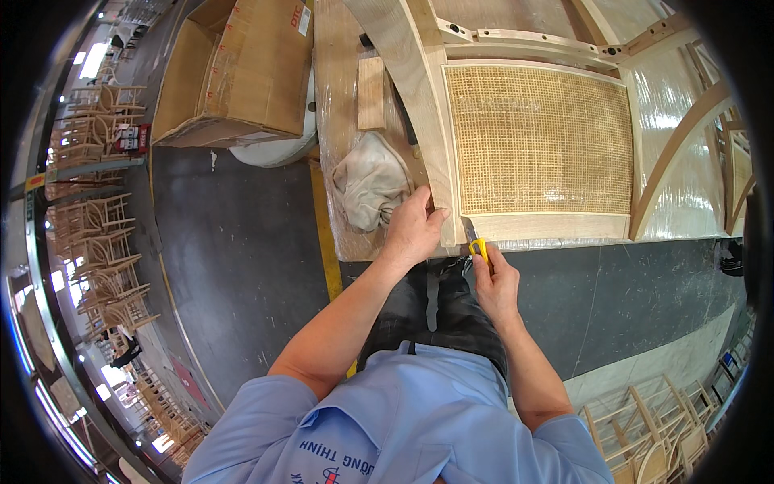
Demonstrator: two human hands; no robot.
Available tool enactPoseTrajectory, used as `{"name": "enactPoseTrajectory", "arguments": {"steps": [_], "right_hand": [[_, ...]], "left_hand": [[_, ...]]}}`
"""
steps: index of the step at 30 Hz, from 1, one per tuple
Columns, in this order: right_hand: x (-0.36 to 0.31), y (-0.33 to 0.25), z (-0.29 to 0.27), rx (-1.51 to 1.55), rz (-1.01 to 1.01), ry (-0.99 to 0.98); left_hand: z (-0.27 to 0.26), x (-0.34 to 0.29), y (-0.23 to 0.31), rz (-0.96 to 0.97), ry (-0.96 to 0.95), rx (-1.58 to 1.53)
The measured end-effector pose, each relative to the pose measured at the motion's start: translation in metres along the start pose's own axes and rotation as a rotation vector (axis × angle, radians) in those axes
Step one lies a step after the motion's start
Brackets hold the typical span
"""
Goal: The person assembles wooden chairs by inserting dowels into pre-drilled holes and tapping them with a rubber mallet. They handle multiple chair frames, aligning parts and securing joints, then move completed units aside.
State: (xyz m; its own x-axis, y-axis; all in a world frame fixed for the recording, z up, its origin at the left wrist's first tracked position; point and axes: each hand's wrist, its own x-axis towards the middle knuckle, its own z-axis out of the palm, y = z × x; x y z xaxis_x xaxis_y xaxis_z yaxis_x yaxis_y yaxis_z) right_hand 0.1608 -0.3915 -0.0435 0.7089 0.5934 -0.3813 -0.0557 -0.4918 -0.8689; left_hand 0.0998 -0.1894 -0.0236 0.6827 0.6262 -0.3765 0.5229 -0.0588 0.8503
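Note:
My right hand (pixel 497 278) is closed round a yellow utility knife (pixel 478 246). Its blade lies by the near left corner of a light wooden frame (pixel 548 225) that surrounds a woven cane panel (pixel 540 137). My left hand (pixel 417 227) grips the near end of the pale wooden chair leg (pixel 440 153) beside that corner, thumb on top and fingers at its left side. Just left of this hand lies a crumpled beige cloth (pixel 369 181), with a small wood block (pixel 371 93) beyond it.
Plastic film covers the worktable (pixel 351 242). An open cardboard box (pixel 254 73) stands at the far left above a round white object (pixel 274 153). Curved wooden parts (pixel 685 153) lie at the right. Stacked wooden chair frames (pixel 97 226) line the left; others (pixel 653 427) stand behind on the right.

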Motion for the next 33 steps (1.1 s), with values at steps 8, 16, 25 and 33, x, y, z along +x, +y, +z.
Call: {"name": "enactPoseTrajectory", "arguments": {"steps": [8,16,25,33], "right_hand": [[0.002,-0.012,-0.004,-0.115,-0.092,0.023],[0.002,-0.010,-0.001,-0.202,-0.159,0.073],[-0.007,-0.006,-0.006,-0.131,-0.112,0.081],[-0.006,0.011,-0.007,-0.047,-0.044,0.067]], "left_hand": [[0.002,0.002,-0.006,0.012,0.002,-0.037],[0.002,0.000,-0.005,0.030,0.015,-0.039],[0.000,-0.002,0.002,-0.029,-0.076,-0.084],[0.005,-0.018,0.005,-0.033,-0.093,-0.103]]}}
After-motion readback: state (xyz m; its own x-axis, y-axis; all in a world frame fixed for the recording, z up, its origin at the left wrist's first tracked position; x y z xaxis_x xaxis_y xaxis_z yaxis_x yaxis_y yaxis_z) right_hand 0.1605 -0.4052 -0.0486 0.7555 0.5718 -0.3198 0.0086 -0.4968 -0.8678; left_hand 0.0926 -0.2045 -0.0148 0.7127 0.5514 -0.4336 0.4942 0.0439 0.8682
